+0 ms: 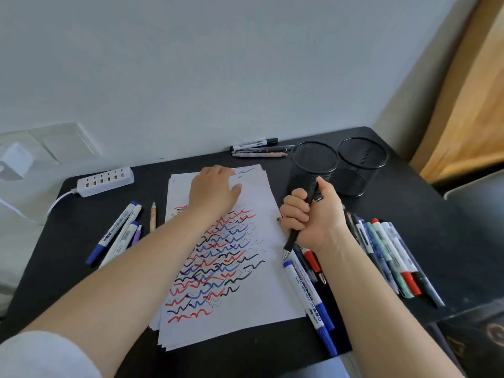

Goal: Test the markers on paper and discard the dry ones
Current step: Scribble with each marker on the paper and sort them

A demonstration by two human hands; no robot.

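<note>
The black pen [301, 219] sits clenched in the right hand's [313, 219] fist just off the paper's [261, 282] right edge, tip apparently pointing back toward the person; turn it tip-down and scribble on the bare strip by the squiggles, while the left hand [212, 192], fingers flat, pins the sheet's far end

Black table [81, 268], scribbled paper stack [245, 301], scattered markers [392, 257], two mesh cups [360, 165], power strip [105, 181]
</note>
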